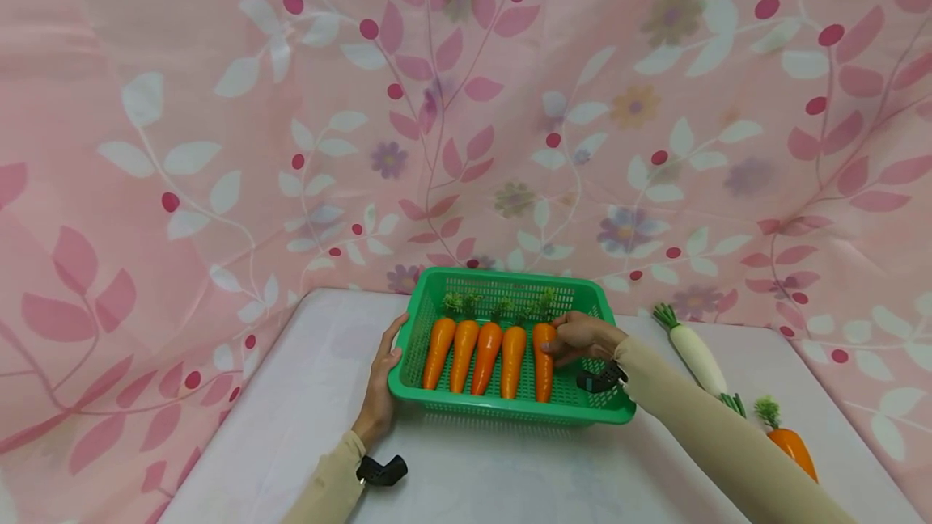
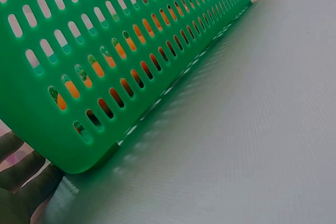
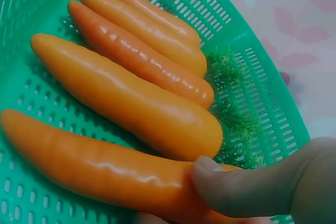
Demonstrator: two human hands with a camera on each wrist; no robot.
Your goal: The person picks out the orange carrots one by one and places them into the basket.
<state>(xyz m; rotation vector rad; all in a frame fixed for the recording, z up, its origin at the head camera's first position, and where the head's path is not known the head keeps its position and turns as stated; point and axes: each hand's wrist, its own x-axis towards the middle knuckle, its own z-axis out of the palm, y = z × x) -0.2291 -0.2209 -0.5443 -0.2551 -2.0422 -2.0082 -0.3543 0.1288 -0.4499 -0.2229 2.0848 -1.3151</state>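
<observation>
Several orange carrots with green frilly tops lie side by side in a green plastic basket (image 1: pixel 510 408). My right hand (image 1: pixel 582 336) reaches inside and pinches the rightmost carrot (image 1: pixel 543 366) near its leafy end. Its thumb (image 3: pixel 223 184) presses on that carrot in the right wrist view, while the other fingers are mostly hidden beneath. At the basket's left end, my left hand (image 1: pixel 380 382) rests against the outside and rim with its fingers extended. In the left wrist view, those fingers (image 2: pixel 23 174) show beside the basket's lower corner.
On the white table (image 1: pixel 291 411), to the right of the basket, lies a white radish (image 1: pixel 697 358) with a green top. Nearer sit another green stem (image 1: pixel 733 403) and a carrot (image 1: pixel 792 450), both partly covered by the right sleeve. A pink floral cloth (image 1: pixel 466 144) hangs behind.
</observation>
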